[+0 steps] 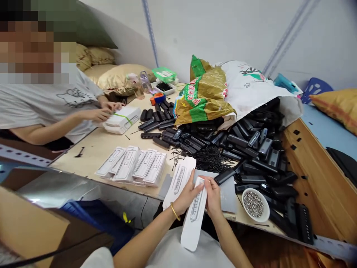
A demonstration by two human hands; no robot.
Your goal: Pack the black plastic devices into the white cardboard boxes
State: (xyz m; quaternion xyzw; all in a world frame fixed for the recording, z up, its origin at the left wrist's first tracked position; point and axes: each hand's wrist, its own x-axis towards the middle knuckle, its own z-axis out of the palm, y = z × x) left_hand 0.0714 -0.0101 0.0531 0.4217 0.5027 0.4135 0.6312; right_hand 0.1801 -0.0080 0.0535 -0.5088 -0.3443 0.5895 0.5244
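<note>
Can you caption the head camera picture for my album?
Left hand and right hand hold a white printed carton near a bowl of shiny bits and a pile of black pieces.

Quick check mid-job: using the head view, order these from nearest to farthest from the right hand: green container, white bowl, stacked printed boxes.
From the right hand:
1. White bowl: just to its right, at the near edge of the table.
2. Stacked printed boxes: to its left, along the near side.
3. Green container: far back, left of the hand.
</note>
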